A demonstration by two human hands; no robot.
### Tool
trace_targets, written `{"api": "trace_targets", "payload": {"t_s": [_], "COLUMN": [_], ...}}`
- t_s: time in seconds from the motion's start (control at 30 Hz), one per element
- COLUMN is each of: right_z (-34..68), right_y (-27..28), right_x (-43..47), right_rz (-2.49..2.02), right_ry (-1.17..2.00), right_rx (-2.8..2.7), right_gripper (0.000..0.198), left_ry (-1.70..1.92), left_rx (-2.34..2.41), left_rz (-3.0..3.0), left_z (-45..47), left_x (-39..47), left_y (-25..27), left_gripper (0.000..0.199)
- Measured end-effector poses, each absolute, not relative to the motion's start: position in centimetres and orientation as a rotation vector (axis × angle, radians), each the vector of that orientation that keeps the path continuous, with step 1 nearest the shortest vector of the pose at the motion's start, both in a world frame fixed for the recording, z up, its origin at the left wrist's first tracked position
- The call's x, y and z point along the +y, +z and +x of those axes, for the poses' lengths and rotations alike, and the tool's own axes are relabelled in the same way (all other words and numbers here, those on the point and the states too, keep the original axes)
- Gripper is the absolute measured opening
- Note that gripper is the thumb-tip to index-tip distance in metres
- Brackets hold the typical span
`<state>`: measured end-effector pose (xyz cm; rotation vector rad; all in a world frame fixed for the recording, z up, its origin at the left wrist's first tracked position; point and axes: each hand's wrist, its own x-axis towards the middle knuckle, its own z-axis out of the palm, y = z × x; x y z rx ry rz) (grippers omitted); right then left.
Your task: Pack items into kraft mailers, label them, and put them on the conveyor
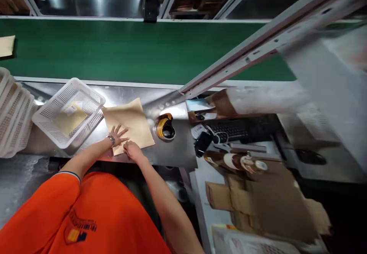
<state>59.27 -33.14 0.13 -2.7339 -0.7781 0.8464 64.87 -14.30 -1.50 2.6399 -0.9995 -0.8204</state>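
A tan paper mailer envelope (pixel 132 118) lies flat on the metal worktop in front of me. My left hand (pixel 117 136) rests on it with fingers spread, a bracelet or watch at the wrist. Close beside it, my right hand (pixel 132 151) has its fingers curled at the near edge of the envelope; what they pinch, if anything, is hidden. Right of the envelope sits a yellow and black tape dispenser (pixel 165 127). To the left stands a white perforated basket (pixel 40 118) with a yellowish labelled packet (pixel 70 118) inside.
Stacked white baskets (pixel 17 120) stand at the far left. A green conveyor belt (pixel 114 51) runs behind the worktop, carrying a tan packet (pixel 6 46). A slanted metal post (pixel 243 57) rises at right, near a keyboard (pixel 229 130), brown bottles (pixel 232 161) and folded cardboard (pixel 275 200).
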Motion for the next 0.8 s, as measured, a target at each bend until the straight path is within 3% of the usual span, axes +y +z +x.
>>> {"api": "trace_targets", "payload": {"t_s": [0.3, 0.5, 0.57, 0.8], "right_z": [55.2, 52.4, 51.8, 53.5], "right_y": [-0.1, -1.5, -1.5, -0.4], "right_x": [-36.4, -38.0, -37.2, -30.7], "right_rz": [-2.568, -2.456, -2.456, -2.697], "right_ry": [0.732, 0.053, -0.083, 0.438], "right_rx": [-0.948, -0.762, -0.699, -0.75], "right_gripper": [0.022, 0.042, 0.039, 0.022], "left_ry": [-0.93, -0.963, -0.915, -0.864], "left_rx": [-0.893, -0.919, -0.955, -1.003], "left_rz": [2.705, 2.717, 2.716, 2.722], "left_z": [64.4, 64.5, 64.6, 64.7], "left_x": [-14.8, -14.6, -14.4, -14.0], "left_y": [-2.3, -3.0, -3.7, -5.3], "left_gripper": [0.075, 0.083, 0.085, 0.075]}}
